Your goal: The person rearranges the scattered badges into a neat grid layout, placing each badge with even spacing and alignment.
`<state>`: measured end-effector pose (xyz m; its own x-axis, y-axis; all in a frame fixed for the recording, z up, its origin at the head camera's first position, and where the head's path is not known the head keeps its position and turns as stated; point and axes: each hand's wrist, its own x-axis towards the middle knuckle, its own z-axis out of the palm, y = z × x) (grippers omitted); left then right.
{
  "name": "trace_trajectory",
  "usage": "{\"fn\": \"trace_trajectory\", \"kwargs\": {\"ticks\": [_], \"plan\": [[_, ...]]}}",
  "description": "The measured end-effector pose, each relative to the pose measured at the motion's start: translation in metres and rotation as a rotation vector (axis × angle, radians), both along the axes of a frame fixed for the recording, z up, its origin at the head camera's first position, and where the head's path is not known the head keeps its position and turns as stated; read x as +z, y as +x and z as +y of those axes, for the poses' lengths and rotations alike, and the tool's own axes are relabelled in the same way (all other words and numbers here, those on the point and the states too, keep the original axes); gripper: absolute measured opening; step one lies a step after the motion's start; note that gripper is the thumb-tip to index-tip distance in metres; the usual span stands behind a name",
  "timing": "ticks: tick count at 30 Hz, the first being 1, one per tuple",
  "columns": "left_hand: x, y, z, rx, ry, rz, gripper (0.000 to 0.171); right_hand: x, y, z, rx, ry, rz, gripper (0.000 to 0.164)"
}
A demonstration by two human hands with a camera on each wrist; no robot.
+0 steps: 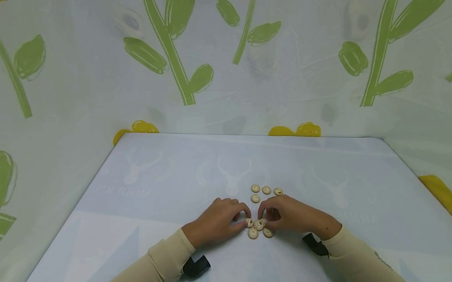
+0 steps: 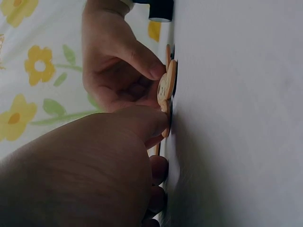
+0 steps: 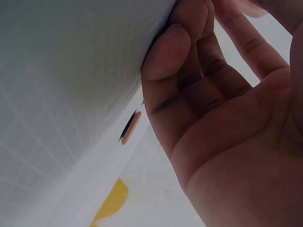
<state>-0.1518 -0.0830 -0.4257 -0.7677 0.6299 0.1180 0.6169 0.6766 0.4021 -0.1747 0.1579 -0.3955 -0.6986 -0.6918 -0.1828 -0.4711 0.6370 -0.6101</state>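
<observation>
Several round, pale wooden buttons with small dark marks lie in a cluster on the table. My left hand (image 1: 222, 221) pinches the cluster's left button (image 1: 249, 222) between thumb and index finger. From the other side my right hand (image 1: 290, 214) has thumb and index finger around a button at the cluster's right, partly hidden by the fingers. A middle button (image 1: 258, 225) overlaps its neighbours. Nearer the front lie a lower left button (image 1: 253, 233) and a lower right button (image 1: 268, 232). In the left wrist view, the right thumb meets the edge of a tilted button (image 2: 163, 89).
Beyond the hands are more buttons: three in a row, with a left one (image 1: 255, 188), a middle one (image 1: 266, 190) and a right one (image 1: 278, 191), plus one in front (image 1: 255, 198). A pale patterned cloth covers the table (image 1: 197, 167). Behind hangs a flowered curtain (image 1: 303, 78).
</observation>
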Motion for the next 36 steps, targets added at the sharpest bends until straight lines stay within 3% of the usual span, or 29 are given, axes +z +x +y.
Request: {"fn": "trace_trajectory", "kwargs": {"ticks": [21, 36], "plan": [[0.0001, 0.0007, 0.0, -0.004, 0.002, 0.022, 0.012, 0.0026, 0.0005, 0.0005, 0.023, -0.027, 0.005, 0.014], [0.0009, 0.0003, 0.0004, 0.007, -0.023, -0.002, 0.014, 0.0001, -0.0013, 0.001, 0.022, -0.028, 0.001, 0.014]]}}
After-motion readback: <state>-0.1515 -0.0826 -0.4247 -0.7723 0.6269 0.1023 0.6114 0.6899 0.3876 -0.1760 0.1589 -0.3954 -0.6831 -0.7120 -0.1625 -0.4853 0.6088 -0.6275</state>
